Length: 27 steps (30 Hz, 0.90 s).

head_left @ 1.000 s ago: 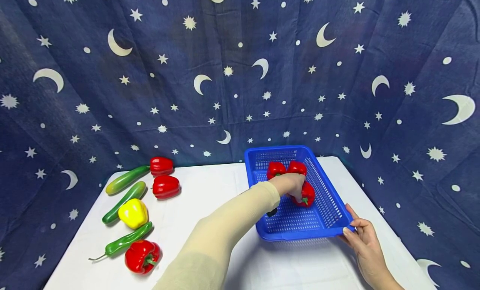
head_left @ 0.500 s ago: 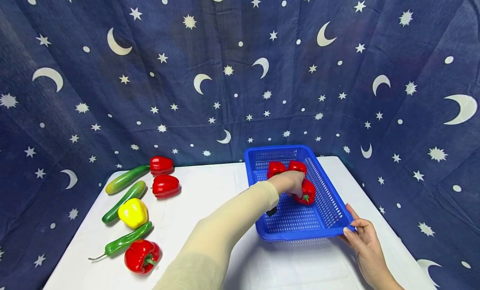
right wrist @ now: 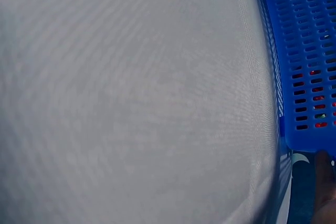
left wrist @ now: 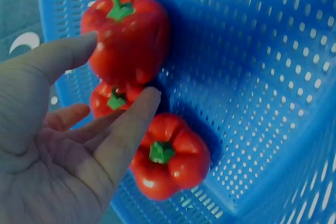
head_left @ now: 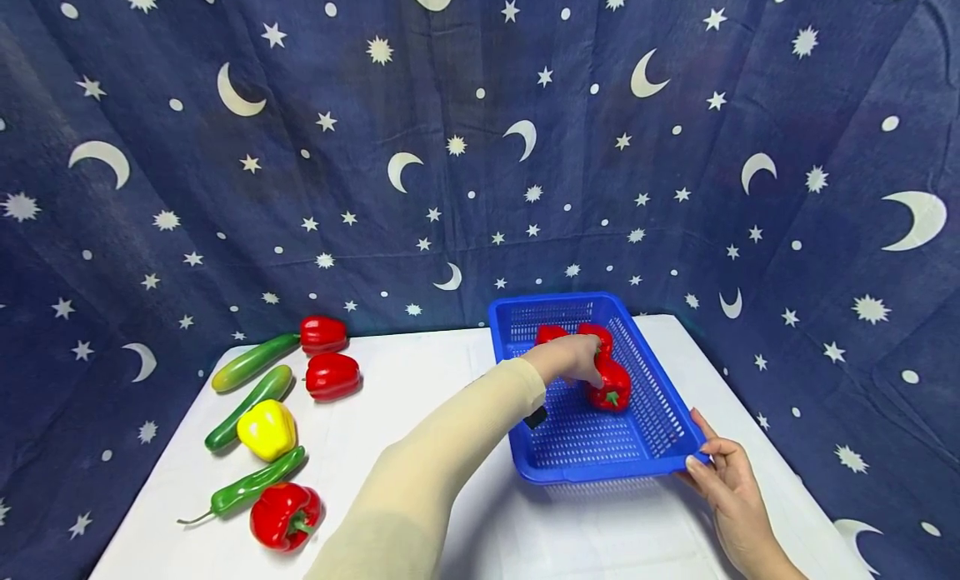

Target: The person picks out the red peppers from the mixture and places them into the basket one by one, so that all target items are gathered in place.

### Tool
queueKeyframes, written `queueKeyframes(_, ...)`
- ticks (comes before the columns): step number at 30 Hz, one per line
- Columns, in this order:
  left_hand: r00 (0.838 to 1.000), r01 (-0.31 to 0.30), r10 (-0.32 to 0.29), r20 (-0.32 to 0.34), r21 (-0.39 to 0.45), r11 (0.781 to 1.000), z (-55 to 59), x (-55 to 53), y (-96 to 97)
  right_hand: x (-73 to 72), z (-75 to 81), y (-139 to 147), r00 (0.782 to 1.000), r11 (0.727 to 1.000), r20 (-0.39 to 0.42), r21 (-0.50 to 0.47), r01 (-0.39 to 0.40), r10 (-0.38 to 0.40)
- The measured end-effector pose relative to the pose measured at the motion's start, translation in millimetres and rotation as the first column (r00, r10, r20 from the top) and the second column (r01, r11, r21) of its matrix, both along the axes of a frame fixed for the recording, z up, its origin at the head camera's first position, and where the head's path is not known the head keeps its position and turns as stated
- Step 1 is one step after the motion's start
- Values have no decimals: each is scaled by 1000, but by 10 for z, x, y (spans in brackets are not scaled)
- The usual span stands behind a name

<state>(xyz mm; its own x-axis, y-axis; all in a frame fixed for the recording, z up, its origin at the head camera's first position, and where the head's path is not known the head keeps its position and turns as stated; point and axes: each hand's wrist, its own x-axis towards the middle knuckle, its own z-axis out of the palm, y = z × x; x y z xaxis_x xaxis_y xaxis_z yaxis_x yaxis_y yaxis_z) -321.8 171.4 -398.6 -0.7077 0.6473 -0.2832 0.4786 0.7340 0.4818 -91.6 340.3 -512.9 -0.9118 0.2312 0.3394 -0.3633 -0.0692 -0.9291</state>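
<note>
Inside a blue plastic basket (head_left: 600,470) sit three red bell peppers. My left hand (head_left: 573,359) hovers over them, fingers loosely bent and parted. In the left wrist view, the thumb of my left hand (left wrist: 68,140) lies beside the nearest bell pepper (left wrist: 131,35), and the fingers reach over another bell pepper (left wrist: 176,158). A third bell pepper (left wrist: 102,102) is partly hidden behind the fingers. Nothing appears held there. At the basket's near right corner, my right hand (head_left: 731,488) pinches the rim between thumb and fingers; the right wrist view catches only a bit of that hand.
On the table's left side lie a yellow bell pepper (head_left: 267,430), a long green pepper (head_left: 257,482), two cucumbers (head_left: 255,361) and three red bell peppers (head_left: 287,516). A dark blue curtain (head_left: 450,147) with moons and stars stands behind the white table.
My left hand has let go of the front red bell pepper and drawn back slightly up and left. That pepper stays in the basket. The right hand keeps its hold on the rim.
</note>
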Motion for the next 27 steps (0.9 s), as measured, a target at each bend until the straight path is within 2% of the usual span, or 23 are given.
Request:
queueKeyframes(4,1000,19,-19,-21,30,999,103,-58,-114,-15,-4,-4,1000,1000,4,-6,-7,7)
queueKeyframes(10,997,42,-32,-74,142,989,228,-133,-277,-20,-12,-3,1000,1000,11,-9,-17,18)
queueKeyframes(13,997,47,-35,-64,202,978,281,-152,-352,-14,-10,-6,1000,1000,13,-17,-8,8)
queueKeyframes(19,999,40,-42,-2,324,945,385,-160,-524,-10,2,-16,1000,1000,22,-7,3,-3)
queueKeyframes(27,996,87,-82,-28,386,919,473,-143,-771,-11,13,-28,998,999,60,-3,34,-34)
